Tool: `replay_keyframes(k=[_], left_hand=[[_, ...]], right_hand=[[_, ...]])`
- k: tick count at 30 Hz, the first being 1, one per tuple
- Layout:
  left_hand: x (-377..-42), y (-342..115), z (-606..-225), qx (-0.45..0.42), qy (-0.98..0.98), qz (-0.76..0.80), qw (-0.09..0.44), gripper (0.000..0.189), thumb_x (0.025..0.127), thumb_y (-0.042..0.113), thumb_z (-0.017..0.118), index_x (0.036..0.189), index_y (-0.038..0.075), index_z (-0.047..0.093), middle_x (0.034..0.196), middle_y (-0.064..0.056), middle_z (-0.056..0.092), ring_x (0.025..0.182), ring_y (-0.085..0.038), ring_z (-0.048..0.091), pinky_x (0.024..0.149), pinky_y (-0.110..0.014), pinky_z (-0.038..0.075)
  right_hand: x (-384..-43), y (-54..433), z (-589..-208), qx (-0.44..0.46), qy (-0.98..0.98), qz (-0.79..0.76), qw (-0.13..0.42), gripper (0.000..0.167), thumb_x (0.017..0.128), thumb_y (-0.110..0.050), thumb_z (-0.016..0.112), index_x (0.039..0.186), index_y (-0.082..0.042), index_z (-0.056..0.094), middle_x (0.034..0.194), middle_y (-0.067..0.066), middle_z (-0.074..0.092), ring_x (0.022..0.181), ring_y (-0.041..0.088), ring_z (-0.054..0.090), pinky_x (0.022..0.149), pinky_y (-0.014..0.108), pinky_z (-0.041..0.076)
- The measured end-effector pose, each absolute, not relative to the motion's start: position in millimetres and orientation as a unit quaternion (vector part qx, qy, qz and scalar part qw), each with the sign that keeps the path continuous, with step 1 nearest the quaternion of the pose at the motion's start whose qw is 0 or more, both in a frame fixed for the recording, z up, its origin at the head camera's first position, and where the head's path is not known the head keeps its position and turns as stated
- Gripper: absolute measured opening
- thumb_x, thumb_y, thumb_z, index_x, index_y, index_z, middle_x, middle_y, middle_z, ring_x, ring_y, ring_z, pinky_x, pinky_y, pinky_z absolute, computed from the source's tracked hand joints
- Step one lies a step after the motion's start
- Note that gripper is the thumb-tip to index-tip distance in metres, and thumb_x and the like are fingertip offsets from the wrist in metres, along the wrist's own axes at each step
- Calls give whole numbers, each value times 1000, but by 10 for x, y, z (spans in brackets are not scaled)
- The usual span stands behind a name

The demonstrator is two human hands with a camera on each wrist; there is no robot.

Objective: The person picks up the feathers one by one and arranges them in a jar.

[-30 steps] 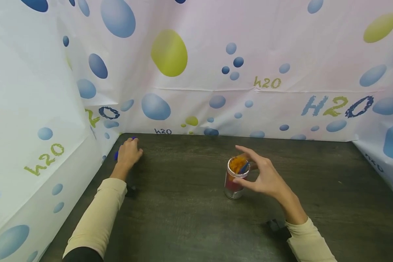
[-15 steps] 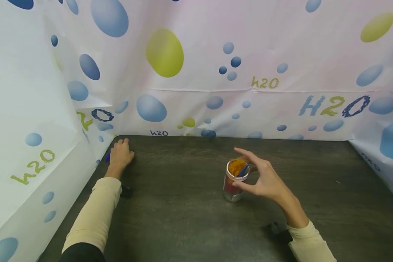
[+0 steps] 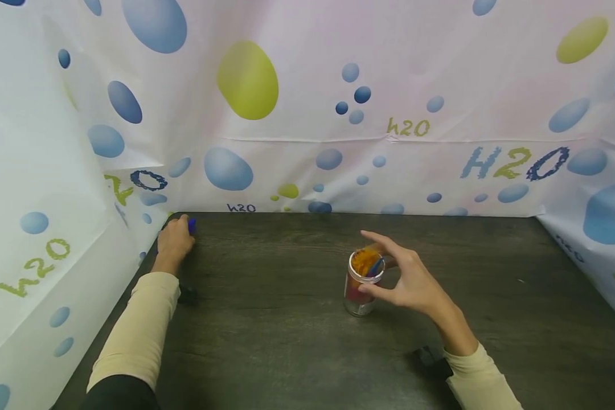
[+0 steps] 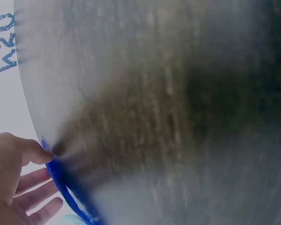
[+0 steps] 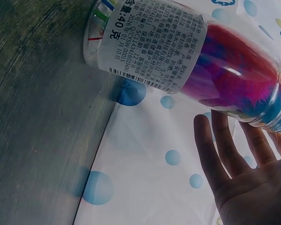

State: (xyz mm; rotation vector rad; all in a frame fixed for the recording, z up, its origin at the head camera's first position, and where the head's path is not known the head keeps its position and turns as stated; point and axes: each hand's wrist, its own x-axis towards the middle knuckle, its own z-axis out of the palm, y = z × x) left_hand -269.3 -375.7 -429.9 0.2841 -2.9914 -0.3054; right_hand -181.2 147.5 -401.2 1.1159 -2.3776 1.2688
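Note:
At the far left corner of the table my left hand (image 3: 173, 242) pinches a slender blue strip (image 4: 65, 190); its kind is unclear. Thumb and fingers lie on opposite sides of it in the left wrist view. A blue end (image 3: 192, 225) shows beside the fingers in the head view. Right of the middle, a clear jar (image 3: 360, 293) stands upright, open at the top, with orange fluff (image 3: 363, 262) and a blue piece at its mouth. My right hand (image 3: 414, 282) holds it loosely near the rim, thumb in front, fingers behind. Its label (image 5: 152, 44) carries printed characters.
A dark wooden table (image 3: 266, 341) spreads under both hands. White sheeting (image 3: 307, 102) with blue and green spots hangs along its back and sides. Inside the jar the right wrist view shows red, purple and blue fluff (image 5: 234, 75).
The head view has turned slightly, shifting the scene left. My left hand has turned, and the blue piece now shows on its right side. The right hand stays at the jar.

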Motion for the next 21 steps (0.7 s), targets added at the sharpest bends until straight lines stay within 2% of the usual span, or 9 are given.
replay_keyframes(k=[7, 12, 16, 21], left_hand=[[-2654, -3732, -4265, 87, -989, -93, 77, 41, 87, -7, 66, 125, -15, 51, 115, -44, 61, 102, -59, 63, 85, -67, 52], [-2644, -3623, -4192, 86, -985, -108, 99, 35, 88, -10, 59, 123, -13, 55, 113, -41, 63, 100, -58, 64, 81, -66, 53], [-2616, -3479, -4099, 63, -979, -129, 143, 34, 89, -10, 57, 123, -13, 59, 110, -40, 65, 95, -57, 66, 78, -65, 54], [-2590, -3247, -3994, 21, -956, -211, 202, 23, 96, -4, 61, 117, -12, 65, 99, -34, 69, 82, -48, 69, 72, -60, 56]], right_hand=[[-1822, 1479, -4006, 381, -810, 432, 111, 92, 75, -11, 91, 154, -7, 45, 115, 6, 72, 99, 19, 69, 81, 43, 63], [-1827, 1492, -4011, 379, -811, 432, 111, 92, 75, -11, 91, 154, -8, 45, 116, 7, 72, 99, 19, 69, 81, 46, 63], [-1830, 1491, -4003, 377, -812, 432, 109, 92, 75, -12, 91, 154, -8, 45, 115, 6, 72, 99, 19, 69, 81, 46, 63], [-1830, 1481, -3994, 377, -811, 434, 106, 91, 75, -12, 91, 154, -8, 45, 115, 6, 72, 98, 19, 69, 81, 46, 63]])
